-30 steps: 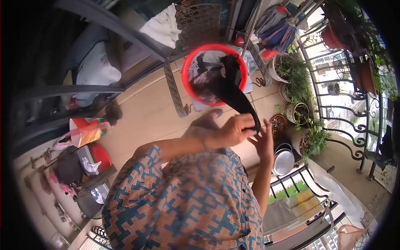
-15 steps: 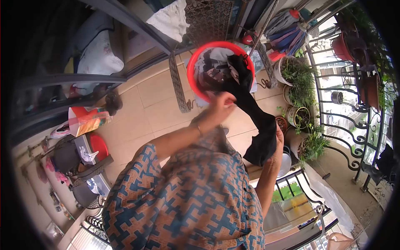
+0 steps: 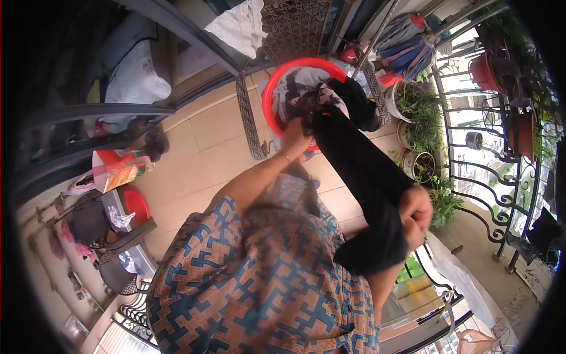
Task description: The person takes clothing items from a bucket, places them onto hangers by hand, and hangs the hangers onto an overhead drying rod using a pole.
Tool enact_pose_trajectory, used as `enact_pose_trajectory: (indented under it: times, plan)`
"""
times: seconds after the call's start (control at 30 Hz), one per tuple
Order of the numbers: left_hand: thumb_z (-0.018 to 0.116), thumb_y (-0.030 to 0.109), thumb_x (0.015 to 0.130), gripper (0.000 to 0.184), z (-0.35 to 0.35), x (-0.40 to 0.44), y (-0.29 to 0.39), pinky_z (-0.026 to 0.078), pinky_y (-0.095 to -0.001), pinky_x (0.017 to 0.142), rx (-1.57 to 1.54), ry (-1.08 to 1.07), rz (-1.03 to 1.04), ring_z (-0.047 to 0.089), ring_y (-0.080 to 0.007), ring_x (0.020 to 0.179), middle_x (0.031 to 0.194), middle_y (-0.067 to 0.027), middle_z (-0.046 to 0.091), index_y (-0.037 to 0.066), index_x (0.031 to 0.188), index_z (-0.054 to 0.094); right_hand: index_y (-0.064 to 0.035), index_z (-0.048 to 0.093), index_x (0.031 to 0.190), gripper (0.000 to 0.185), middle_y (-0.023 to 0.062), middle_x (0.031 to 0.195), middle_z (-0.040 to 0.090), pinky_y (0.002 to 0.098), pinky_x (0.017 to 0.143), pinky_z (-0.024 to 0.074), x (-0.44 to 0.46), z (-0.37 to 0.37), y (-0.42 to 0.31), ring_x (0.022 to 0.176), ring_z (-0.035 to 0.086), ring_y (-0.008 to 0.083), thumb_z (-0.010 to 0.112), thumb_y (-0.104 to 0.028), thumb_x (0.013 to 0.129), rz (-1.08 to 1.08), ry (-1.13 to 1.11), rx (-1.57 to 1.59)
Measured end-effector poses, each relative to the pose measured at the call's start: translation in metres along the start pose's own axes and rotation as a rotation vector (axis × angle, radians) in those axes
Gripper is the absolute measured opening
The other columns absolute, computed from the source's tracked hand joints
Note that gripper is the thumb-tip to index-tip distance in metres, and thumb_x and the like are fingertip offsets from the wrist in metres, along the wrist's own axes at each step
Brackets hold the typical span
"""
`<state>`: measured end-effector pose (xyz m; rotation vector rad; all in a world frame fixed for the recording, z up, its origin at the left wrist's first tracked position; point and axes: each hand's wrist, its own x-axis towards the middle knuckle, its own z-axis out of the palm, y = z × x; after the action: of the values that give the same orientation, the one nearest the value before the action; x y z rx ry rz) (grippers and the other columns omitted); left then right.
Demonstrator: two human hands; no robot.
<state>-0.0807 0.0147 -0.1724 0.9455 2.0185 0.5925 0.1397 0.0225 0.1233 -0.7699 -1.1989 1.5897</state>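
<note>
Between left hand (image 3: 296, 137) and right hand (image 3: 416, 217): a black garment (image 3: 359, 162) is stretching lengthwise.
Right hand: fingers are grasping the garment, its end drooping beside them.
Left hand: fingers are meeting dark cloth; whether they are gripping, one cannot tell.
Red basin (image 3: 269, 94): standing just beyond the left fingers, holding clothes (image 3: 300, 79).

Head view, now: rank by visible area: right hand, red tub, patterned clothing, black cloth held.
1. Patterned clothing
2. Black cloth, nearness may inflate it
3. Red tub, partly covered
4. Right hand
</note>
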Motion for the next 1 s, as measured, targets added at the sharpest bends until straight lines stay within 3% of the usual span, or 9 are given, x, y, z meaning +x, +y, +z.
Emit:
enact_pose_trajectory:
  times: [0.23, 0.43, 0.5, 0.57, 0.63, 0.77, 0.83, 0.87, 1.0]
  plan:
    - [0.067, 0.027, 0.072, 0.062, -0.004, -0.021, 0.029, 0.041, -0.0479, 0.09, 0.044, 0.35, 0.356, 0.044, -0.0374, 0.112, 0.118, -0.0184, 0.049, 0.01, 0.126, 0.043, -0.0058, 0.049, 0.062, 0.012, 0.0033, 0.062, 0.053, 0.0205, 0.048, 0.0329, 0.038, 0.029, -0.038, 0.051, 0.046, 0.0087, 0.061, -0.005, 0.062, -0.015, -0.001, 0.16]
    - [0.062, 0.015, 0.075, 0.045, 0.019, 0.035, 0.025, 0.041, -0.0454, 0.089, -0.064, 0.118, 0.458, 0.049, -0.0318, 0.111, 0.111, -0.0131, 0.056, 0.01, 0.119, 0.055, -0.0028, 0.052, 0.068, 0.01, 0.0057, 0.063, 0.05, 0.0239, 0.05, 0.0347, 0.062, 0.033, -0.05, 0.055, 0.046, 0.0116, 0.059, -0.009, 0.064, -0.108, -0.079, 0.123]
    - [0.059, 0.01, 0.077, 0.034, -0.013, 0.031, 0.043, 0.044, -0.0422, 0.086, -0.288, 0.123, 0.443, 0.055, -0.0322, 0.102, 0.103, -0.0136, 0.061, 0.007, 0.111, 0.06, -0.0005, 0.057, 0.078, 0.014, 0.0133, 0.077, 0.057, 0.0319, 0.062, 0.0435, 0.057, 0.025, -0.069, 0.068, 0.054, 0.0225, 0.06, -0.01, 0.068, -0.13, 0.104, 0.166]
    - [0.058, 0.006, 0.079, 0.026, -0.056, 0.023, 0.067, 0.047, -0.0371, 0.082, -0.378, 0.264, 0.457, 0.062, -0.0306, 0.091, 0.092, -0.0134, 0.065, 0.004, 0.104, 0.064, 0.0007, 0.053, 0.109, 0.038, 0.0193, 0.104, 0.061, 0.0367, 0.084, 0.0485, 0.049, -0.001, -0.077, 0.093, 0.061, 0.0278, 0.06, -0.011, 0.074, -0.349, 0.476, -0.465]
    - [0.059, 0.005, 0.081, 0.021, -0.093, 0.025, 0.085, 0.048, -0.0315, 0.078, -0.508, 0.384, 0.493, 0.064, -0.0235, 0.083, 0.087, -0.0105, 0.067, 0.002, 0.101, 0.064, 0.0006, 0.055, 0.117, 0.039, 0.0197, 0.115, 0.059, 0.0378, 0.093, 0.0469, 0.048, -0.038, -0.084, 0.103, 0.059, 0.0281, 0.059, -0.009, 0.079, -0.676, 0.513, -1.327]
    - [0.061, 0.005, 0.084, 0.019, -0.178, 0.023, 0.12, 0.047, -0.025, 0.076, -0.603, 0.39, 0.623, 0.059, -0.0101, 0.083, 0.092, -0.0042, 0.067, 0.001, 0.103, 0.064, 0.0002, 0.062, 0.096, 0.02, 0.0183, 0.111, 0.061, 0.0366, 0.089, 0.0505, 0.062, -0.111, -0.076, 0.094, 0.063, 0.0315, 0.064, -0.01, 0.079, -1.071, 0.295, -1.389]
    - [0.061, 0.003, 0.084, 0.018, -0.208, 0.021, 0.134, 0.047, -0.0243, 0.075, -0.663, 0.468, 0.726, 0.058, -0.009, 0.083, 0.092, -0.0029, 0.066, 0.0, 0.102, 0.064, -0.0008, 0.055, 0.1, 0.025, 0.02, 0.109, 0.059, 0.0345, 0.085, 0.0527, 0.059, -0.106, -0.075, 0.093, 0.063, 0.0302, 0.063, -0.013, 0.079, -0.744, 0.169, -0.551]
    - [0.061, 0.002, 0.084, 0.017, -0.22, 0.015, 0.144, 0.047, -0.0242, 0.074, -0.771, 0.497, 0.73, 0.058, -0.0087, 0.082, 0.091, -0.0024, 0.066, 0.0, 0.101, 0.064, -0.0016, 0.051, 0.103, 0.028, 0.0213, 0.109, 0.058, 0.0336, 0.083, 0.0538, 0.05, -0.098, -0.074, 0.095, 0.062, 0.0295, 0.062, -0.015, 0.08, -0.24, 0.098, 0.176]
    - [0.062, 0.001, 0.082, 0.013, -0.255, -0.027, 0.189, 0.047, -0.0223, 0.072, -0.605, 0.289, 0.782, 0.057, -0.0067, 0.078, 0.084, 0.001, 0.065, 0.0, 0.095, 0.066, -0.0017, 0.049, 0.102, 0.022, 0.0186, 0.101, 0.059, 0.0312, 0.08, 0.0547, 0.039, -0.125, -0.031, 0.092, 0.061, 0.0246, 0.052, -0.007, 0.08, -0.006, 0.28, 0.09]
